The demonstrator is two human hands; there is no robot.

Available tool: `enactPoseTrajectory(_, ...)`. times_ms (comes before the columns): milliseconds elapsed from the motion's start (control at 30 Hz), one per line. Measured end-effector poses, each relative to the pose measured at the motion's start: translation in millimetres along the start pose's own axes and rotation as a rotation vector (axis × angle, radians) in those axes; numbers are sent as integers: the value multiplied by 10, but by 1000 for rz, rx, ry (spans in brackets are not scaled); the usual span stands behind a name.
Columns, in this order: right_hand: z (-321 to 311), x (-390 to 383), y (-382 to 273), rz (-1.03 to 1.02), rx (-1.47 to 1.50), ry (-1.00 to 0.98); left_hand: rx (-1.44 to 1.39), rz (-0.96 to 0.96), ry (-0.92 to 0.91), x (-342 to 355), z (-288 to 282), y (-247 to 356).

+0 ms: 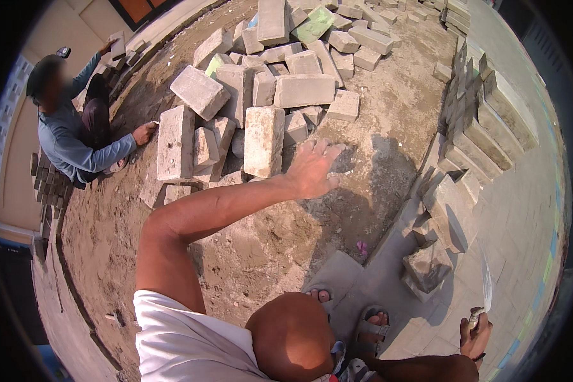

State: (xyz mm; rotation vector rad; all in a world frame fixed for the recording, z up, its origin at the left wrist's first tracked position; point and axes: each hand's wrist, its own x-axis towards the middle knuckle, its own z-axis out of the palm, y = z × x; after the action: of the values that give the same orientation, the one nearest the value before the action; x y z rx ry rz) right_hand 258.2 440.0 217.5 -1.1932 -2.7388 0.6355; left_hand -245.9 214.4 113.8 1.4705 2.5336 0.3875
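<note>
My left hand [313, 169] reaches out over the sandy ground with its fingers spread. It holds nothing and hovers just right of a pale upright paving block [264, 141] at the near edge of a heap of loose grey blocks [304, 90]. Whether it touches the ground, I cannot tell. At the lower right, my right hand [476, 339] is closed around the handle of a trowel [487, 283], whose blade points up and away from me. Nearest to that hand, a few tilted blocks [428, 266] lie on the pavement.
To the left, a co-worker in a blue shirt [76, 143] squats with one hand [144, 133] by the heap. Stacked blocks [484, 130] line the right edge of the sandy strip [248, 267], beside grey pavement [522, 216]. My sandalled foot [372, 321] stands below.
</note>
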Motion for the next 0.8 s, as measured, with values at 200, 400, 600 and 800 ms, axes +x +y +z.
enactPoseTrajectory(200, 45, 490, -426, -159, -57, -127, 77, -611, 346, 133, -14, -1562)
enactPoseTrajectory(400, -142, 733, -514, -324, -273, -247, -175, -518, 112, 580, -11, -2196)
enactPoseTrajectory(600, -290, 742, -548, -291, -363, -272, -151, -470, 83, 590, -104, -2259)
enactPoseTrajectory(800, 4, 746, -341, -251, -237, -269, 192, -298, -20, 580, -171, -1888)
